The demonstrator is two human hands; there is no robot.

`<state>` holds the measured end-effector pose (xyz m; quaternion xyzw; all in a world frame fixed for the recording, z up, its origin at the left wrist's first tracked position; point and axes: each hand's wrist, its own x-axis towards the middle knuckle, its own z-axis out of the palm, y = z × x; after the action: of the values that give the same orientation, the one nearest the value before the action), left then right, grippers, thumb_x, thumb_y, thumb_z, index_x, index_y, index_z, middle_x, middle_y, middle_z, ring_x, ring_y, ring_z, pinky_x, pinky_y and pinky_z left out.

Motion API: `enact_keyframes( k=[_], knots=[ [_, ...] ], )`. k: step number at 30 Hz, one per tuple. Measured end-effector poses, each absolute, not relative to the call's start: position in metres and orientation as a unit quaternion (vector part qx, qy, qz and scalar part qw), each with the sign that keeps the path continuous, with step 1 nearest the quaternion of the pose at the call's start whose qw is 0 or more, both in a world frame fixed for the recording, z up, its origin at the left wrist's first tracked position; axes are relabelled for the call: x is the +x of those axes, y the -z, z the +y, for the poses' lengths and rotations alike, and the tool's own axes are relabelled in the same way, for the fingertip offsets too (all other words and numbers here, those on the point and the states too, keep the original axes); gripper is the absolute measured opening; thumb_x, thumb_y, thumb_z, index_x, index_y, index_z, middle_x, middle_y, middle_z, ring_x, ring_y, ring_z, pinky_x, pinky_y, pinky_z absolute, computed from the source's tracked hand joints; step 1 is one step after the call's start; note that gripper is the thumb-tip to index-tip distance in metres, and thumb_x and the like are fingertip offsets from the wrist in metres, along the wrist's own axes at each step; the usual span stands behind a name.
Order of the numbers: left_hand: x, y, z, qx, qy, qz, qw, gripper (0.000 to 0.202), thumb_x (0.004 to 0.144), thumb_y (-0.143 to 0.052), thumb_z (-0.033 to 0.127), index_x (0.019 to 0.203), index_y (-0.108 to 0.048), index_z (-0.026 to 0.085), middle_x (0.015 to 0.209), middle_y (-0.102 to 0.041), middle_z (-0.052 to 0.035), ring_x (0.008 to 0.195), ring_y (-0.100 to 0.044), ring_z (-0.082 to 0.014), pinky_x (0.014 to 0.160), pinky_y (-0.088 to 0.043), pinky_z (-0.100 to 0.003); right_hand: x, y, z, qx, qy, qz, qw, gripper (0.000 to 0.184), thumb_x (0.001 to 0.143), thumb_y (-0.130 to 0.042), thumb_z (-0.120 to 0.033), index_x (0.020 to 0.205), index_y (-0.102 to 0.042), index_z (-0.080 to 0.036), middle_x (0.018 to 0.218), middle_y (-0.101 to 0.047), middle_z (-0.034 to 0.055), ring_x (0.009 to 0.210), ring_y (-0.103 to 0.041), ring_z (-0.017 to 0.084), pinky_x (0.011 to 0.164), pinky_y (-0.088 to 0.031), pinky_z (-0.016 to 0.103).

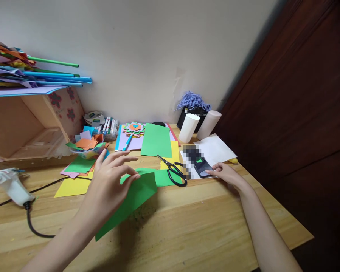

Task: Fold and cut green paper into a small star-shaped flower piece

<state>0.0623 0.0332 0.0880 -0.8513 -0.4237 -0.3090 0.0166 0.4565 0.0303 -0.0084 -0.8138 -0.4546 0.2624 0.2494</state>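
Observation:
My left hand (109, 183) holds a folded green paper sheet (130, 202) just above the wooden table (201, 226), thumb on its top edge and the other fingers spread over it. My right hand (225, 173) reaches to the right and touches a dark phone (203, 167) lying on a white paper sheet (215, 149). Black scissors (172, 172) lie between the two hands, on another green sheet (161, 177) and a yellow one (172, 151).
A white glue gun (9, 185) with a black cord lies at the left. At the back are stacked coloured papers (79, 166), a bowl of scraps (87, 147), markers (109, 126), a paper flower (134, 129), two white rolls (198, 126), and yarn (192, 101). A shelf (25, 113) holds paper.

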Motion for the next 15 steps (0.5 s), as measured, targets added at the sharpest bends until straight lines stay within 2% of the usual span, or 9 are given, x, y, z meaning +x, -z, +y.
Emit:
enact_keyframes(
  k=[8,15],
  knots=[
    [0.0613,-0.089,0.032,-0.849,0.313,-0.426,0.001,0.014,0.078,-0.056,0.029,0.067,-0.062,0.026,0.1,-0.066,0.0001,0.106,-0.053,-0.0243,0.102,-0.023,-0.058,0.4549,0.0073,0.029,-0.814,-0.254,-0.471,0.225,0.044,0.054,-0.069,-0.053,0.074,-0.054,-0.017,0.061,-0.05,-0.002,0.051,-0.044,0.011,0.048,-0.029,0.023],
    [0.0642,-0.092,0.0278,-0.845,0.314,-0.432,-0.01,0.012,0.076,-0.054,0.026,0.065,-0.058,0.023,0.103,-0.064,-0.0015,0.106,-0.052,-0.0236,0.104,-0.022,-0.056,0.4602,0.0142,0.0312,-0.814,-0.251,-0.475,0.221,0.047,0.053,-0.069,-0.055,0.075,-0.055,-0.016,0.061,-0.051,-0.0017,0.051,-0.044,0.011,0.047,-0.028,0.023]
  ],
)
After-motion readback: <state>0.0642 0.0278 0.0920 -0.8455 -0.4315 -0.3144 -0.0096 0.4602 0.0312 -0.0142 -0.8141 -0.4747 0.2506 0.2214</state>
